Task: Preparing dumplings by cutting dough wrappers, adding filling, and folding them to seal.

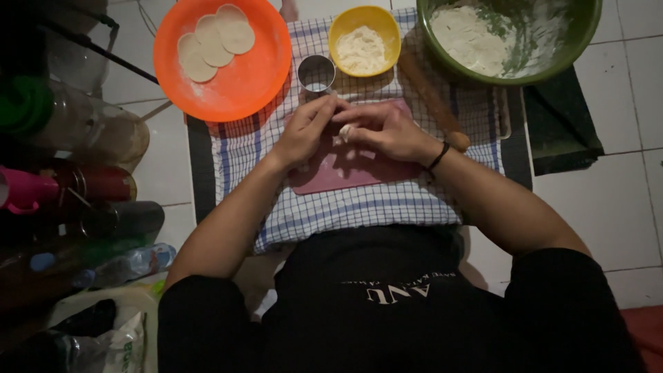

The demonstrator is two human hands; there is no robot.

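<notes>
While both of my hands are meeting over the pink board (349, 169), I am pinching a small pale piece of dough (345, 131) between them. My left hand (306, 129) is curling its fingers against the lump from one side, and my right hand (387, 130) is closing its fingertips on it from the other, so neither is open. I am judging this to be the shaping step: the dough is getting worked just above the board, which is lying on the checked cloth (345, 207) spread on the tiled floor (621, 179). Three flat rounds (215, 40) are already sitting on the orange plate (242, 83). Next I am needing the rolling pin (431, 100) just beside my right hand, and a dusting from the yellow bowl (364, 38).
</notes>
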